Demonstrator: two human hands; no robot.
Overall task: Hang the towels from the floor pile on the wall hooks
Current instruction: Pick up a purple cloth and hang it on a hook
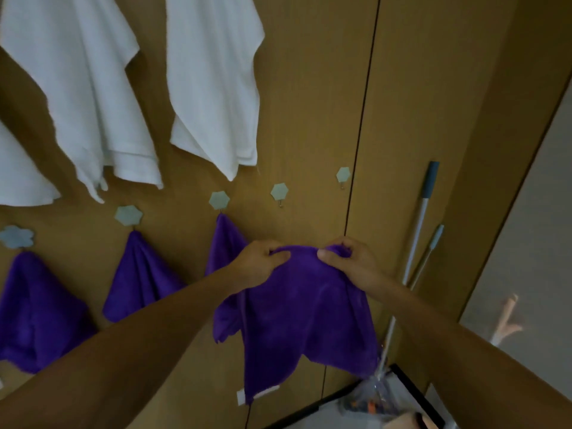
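Purple towel [309, 308] gripped: left hand [263, 263], right hand [351, 261]; bin [414, 393] holds clear bag [368, 396].

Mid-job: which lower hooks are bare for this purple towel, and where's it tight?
Two are bare: the fourth hook, just right of the third hung towel, and the end hook beside the panel seam. Leftward is crowded: three purple towels fill their hooks, white towels overhang them. Poles lean right of the seam.

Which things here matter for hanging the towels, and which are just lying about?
Job: purple towel, left hand, right hand, near empty hook, far empty hook.
Lying about: blue-grip pole, thinner pole, clear plastic bag.
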